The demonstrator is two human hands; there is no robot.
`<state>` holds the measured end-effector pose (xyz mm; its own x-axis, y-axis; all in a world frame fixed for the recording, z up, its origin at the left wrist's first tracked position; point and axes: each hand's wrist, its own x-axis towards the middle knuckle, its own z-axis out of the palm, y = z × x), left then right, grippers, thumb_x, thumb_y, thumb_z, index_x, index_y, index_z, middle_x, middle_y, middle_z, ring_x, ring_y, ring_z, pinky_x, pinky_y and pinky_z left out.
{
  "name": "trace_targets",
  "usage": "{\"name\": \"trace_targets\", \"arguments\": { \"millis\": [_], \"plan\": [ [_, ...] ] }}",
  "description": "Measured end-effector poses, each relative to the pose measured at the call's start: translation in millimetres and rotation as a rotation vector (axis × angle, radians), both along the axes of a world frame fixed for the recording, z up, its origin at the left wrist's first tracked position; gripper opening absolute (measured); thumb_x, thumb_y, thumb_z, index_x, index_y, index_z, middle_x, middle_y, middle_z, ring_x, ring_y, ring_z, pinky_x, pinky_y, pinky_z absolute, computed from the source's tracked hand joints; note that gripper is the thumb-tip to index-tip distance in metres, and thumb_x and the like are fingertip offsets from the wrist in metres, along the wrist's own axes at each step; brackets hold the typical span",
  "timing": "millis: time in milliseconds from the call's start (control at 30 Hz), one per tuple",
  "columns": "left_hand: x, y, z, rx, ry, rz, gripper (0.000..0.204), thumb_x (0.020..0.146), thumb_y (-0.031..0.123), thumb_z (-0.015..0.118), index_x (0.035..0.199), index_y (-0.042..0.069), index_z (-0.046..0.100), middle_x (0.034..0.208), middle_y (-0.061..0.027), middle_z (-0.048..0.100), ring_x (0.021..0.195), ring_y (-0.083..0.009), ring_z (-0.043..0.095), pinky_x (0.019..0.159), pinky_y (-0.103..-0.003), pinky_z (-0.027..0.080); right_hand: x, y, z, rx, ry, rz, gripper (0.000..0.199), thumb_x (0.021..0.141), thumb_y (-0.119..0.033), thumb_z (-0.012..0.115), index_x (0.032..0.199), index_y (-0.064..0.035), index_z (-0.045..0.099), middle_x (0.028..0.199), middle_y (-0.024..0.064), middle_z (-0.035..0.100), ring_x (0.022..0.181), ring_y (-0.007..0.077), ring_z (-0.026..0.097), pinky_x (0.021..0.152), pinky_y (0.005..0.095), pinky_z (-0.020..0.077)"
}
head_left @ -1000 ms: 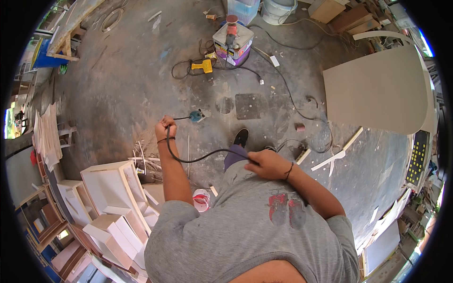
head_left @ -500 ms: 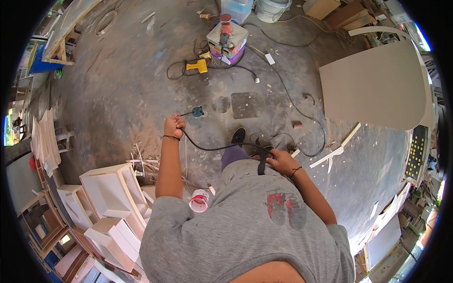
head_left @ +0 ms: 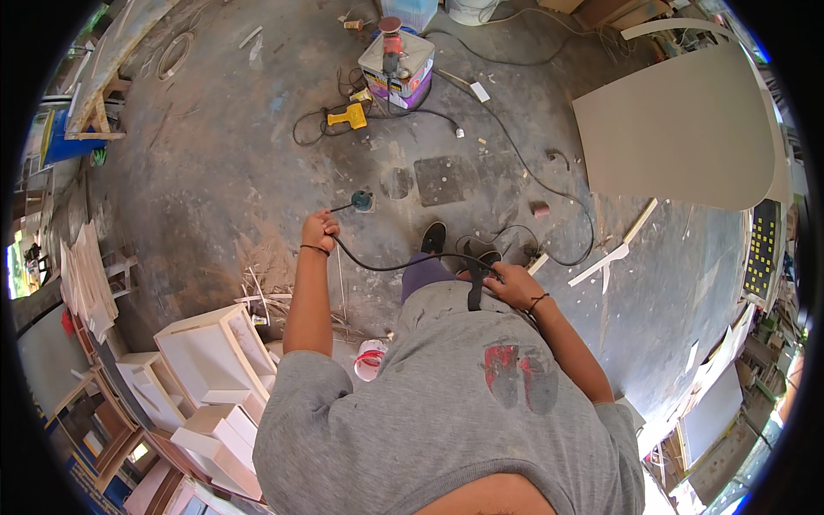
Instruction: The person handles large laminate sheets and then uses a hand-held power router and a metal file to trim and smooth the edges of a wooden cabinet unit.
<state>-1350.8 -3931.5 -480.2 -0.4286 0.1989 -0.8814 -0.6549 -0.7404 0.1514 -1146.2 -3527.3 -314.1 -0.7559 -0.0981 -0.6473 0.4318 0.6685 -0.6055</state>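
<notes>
Down at the centre of the view, the person stands on a dusty concrete floor [head_left: 215, 172] with a black cable [head_left: 386, 264] strung between both hands. The left hand [head_left: 319, 232] is closed in a fist around one stretch of the cable, and from it the line runs on toward a small round blue-green piece [head_left: 362, 201] lying on the floor at about one o'clock from that fist. The right hand [head_left: 513, 285] is curled around the other stretch, at three o'clock from the left, just above the grey shirt [head_left: 446, 403]; a dark strap-like piece hangs below its fingers, though I cannot tell what it is. Between the hands the cable sags in a shallow arc over the person's dark shoes [head_left: 433, 238].

At twelve o'clock sit a yellow power tool [head_left: 350, 116] and a square tin [head_left: 395, 64] with a red-topped tool on it, both trailing their own cords. More loose cord [head_left: 549, 232] loops across the floor at two o'clock from the right hand, near a thin white strip of trim [head_left: 614, 249].

The likely trouble is tangling: if the held cable drags over those loops or under the shoes, it could snag, trip the person, or jerk the blue-green end across the floor.
</notes>
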Motion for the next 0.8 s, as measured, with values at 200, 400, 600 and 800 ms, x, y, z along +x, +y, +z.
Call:
{"name": "trace_targets", "arguments": {
  "millis": [200, 400, 600, 800],
  "plan": [
    [6, 4, -8, 0.000, -0.015, -0.020, 0.004, 0.090, 0.009, 0.046, 0.088, 0.006, 0.047, 0.057, 0.0038, 0.037, 0.043, -0.0084, 0.034, 0.037, -0.022, 0.029, 6, 0, 0, 0.002, -0.012, -0.022, 0.032, 0.083, -0.032, 0.061, 0.096, -0.0019, 0.062, 0.089, 0.0218, 0.065, 0.086, 0.0385, 0.062, 0.074, 0.0437, 0.0471],
    [20, 19, -8, -0.105, -0.069, -0.039, 0.004, 0.090, 0.009, 0.045, 0.087, 0.006, 0.046, 0.056, 0.0034, 0.037, 0.042, -0.0084, 0.033, 0.036, -0.022, 0.028, 13, 2, -8, 0.022, -0.024, -0.038, 0.034, 0.083, -0.033, 0.061, 0.095, -0.0013, 0.062, 0.088, 0.0220, 0.064, 0.087, 0.0397, 0.061, 0.074, 0.0442, 0.0467],
    [28, 18, -18, -0.054, -0.095, -0.026, 0.004, 0.089, 0.008, 0.044, 0.087, 0.006, 0.046, 0.056, 0.0035, 0.036, 0.042, -0.0084, 0.033, 0.036, -0.022, 0.028, 19, 2, -4, -0.005, -0.032, -0.061, 0.037, 0.082, -0.033, 0.061, 0.103, -0.0019, 0.063, 0.092, 0.0227, 0.065, 0.090, 0.0395, 0.062, 0.077, 0.0431, 0.0475],
    [42, 25, -15, -0.082, -0.082, -0.072, 0.004, 0.089, 0.009, 0.044, 0.087, 0.008, 0.047, 0.056, 0.0045, 0.037, 0.042, -0.0084, 0.034, 0.037, -0.022, 0.029, 21, 2, -6, 0.002, -0.059, -0.069, 0.040, 0.083, -0.033, 0.060, 0.109, -0.0028, 0.063, 0.098, 0.0231, 0.065, 0.093, 0.0397, 0.061, 0.080, 0.0425, 0.0478]
  ]
}}
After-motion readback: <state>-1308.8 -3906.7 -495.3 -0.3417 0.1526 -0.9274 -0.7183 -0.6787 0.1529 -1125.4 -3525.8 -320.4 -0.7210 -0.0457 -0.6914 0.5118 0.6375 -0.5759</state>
